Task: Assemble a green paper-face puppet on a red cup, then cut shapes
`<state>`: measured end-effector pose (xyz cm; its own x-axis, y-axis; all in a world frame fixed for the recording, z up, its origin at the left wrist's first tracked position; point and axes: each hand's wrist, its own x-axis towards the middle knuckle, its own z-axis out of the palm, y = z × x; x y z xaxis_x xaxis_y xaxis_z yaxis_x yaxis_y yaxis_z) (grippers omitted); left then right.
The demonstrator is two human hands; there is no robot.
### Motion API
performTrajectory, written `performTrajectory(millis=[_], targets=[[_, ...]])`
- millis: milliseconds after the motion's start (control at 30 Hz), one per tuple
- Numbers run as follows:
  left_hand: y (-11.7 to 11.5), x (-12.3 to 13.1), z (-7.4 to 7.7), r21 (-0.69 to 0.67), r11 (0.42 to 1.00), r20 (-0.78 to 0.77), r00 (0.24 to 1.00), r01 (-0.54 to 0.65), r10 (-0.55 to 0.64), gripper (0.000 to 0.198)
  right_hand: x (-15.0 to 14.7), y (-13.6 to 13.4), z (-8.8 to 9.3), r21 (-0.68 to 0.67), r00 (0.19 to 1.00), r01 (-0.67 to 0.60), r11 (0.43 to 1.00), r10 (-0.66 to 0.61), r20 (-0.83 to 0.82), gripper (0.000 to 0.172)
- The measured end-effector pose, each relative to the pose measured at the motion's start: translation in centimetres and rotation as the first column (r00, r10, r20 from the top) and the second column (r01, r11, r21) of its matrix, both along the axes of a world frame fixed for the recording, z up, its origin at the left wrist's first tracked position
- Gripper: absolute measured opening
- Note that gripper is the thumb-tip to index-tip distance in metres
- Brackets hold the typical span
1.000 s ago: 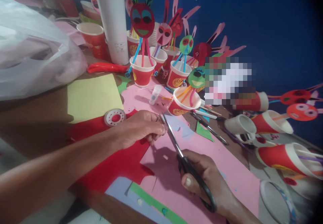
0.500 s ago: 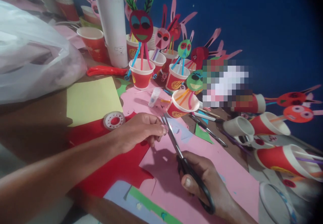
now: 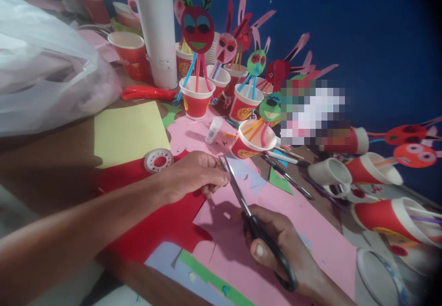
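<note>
My right hand grips a pair of black-handled scissors, its thumb on one handle. The blades point up and away and are slightly parted at the tips. Close beside the blades, my left hand is closed in a pinch; what its fingers hold is too small and hidden to make out. Both hands are above a large pink paper sheet. Red paper lies under my left forearm, with a white tape roll on it.
Red paper cups with paper faces on coloured stems stand at the back. A white tumbler and a plastic bag are at left. Yellow paper, a red cutter, a pen and a grey mug lie around.
The view has shifted slightly, so the cups and papers appear a little further right. Both hands and the scissors keep nearly the same pose.
</note>
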<state>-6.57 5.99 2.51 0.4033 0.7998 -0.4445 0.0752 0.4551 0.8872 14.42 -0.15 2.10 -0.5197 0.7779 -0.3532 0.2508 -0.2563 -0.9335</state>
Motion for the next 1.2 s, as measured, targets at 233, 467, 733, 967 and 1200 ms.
performTrajectory(millis=[233, 467, 733, 967, 1200], targets=[[0.12, -0.01, -0.06, -0.001, 1.000, -0.009, 1.000, 0.003, -0.003, 0.013, -0.16, 0.19, 0.15, -0.019, 1.000, 0.011, 1.000, -0.011, -0.028, 0.037], [0.07, -0.06, -0.02, -0.011, 1.000, -0.014, 1.000, -0.002, 0.001, 0.012, 0.08, 0.02, 0.01, -0.018, 0.999, 0.007, 1.000, -0.008, -0.047, 0.034], [0.17, -0.12, -0.07, -0.009, 1.000, -0.030, 1.000, 0.007, -0.008, 0.012, 0.45, 0.04, -0.18, -0.011, 1.000, 0.000, 1.000, 0.000, -0.005, 0.035], [0.12, -0.15, -0.09, -0.006, 1.000, -0.031, 0.999, 0.018, -0.018, 0.011, 0.59, 0.30, -0.04, -0.021, 1.000, -0.024, 0.999, 0.024, -0.020, 0.032], [0.07, -0.14, -0.14, -0.008, 0.999, -0.008, 0.999, 0.037, -0.038, 0.011, 0.72, 0.63, 0.20, -0.028, 0.999, -0.039, 0.999, 0.038, -0.009, 0.031]])
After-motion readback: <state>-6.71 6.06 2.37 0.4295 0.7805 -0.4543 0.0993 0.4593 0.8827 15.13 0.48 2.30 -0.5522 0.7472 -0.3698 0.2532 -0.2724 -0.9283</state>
